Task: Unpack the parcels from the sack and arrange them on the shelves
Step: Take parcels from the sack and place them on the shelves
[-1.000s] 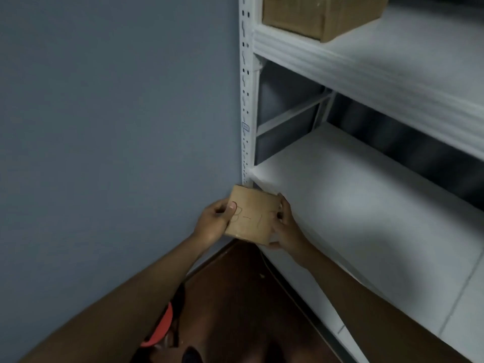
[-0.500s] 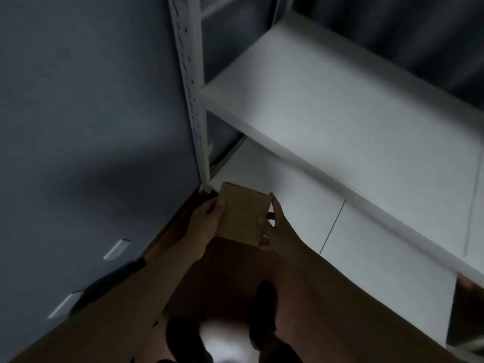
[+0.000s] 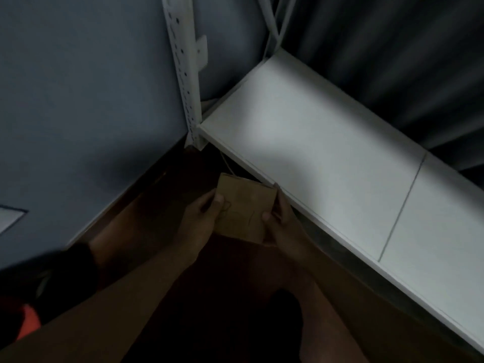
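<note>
A small brown cardboard parcel (image 3: 245,206) with dark handwriting on its top face is held low, just in front of the bottom white shelf (image 3: 327,155). My left hand (image 3: 203,216) grips its left edge, thumb on top. My right hand (image 3: 279,221) grips its right edge, close to the shelf's front lip. The parcel is over the dark brown floor, not on the shelf. No sack is in view.
The shelf's white perforated upright (image 3: 187,74) stands at its left front corner, against a grey wall (image 3: 78,100). A seam (image 3: 400,208) divides the shelf board. Dark floor (image 3: 235,297) lies below my arms, with an orange and black thing (image 3: 26,318) at the lower left.
The view has tilted down from the upper shelves to the bottom shelf. Both hands have carried the parcel downward with it, still holding it by its sides.
</note>
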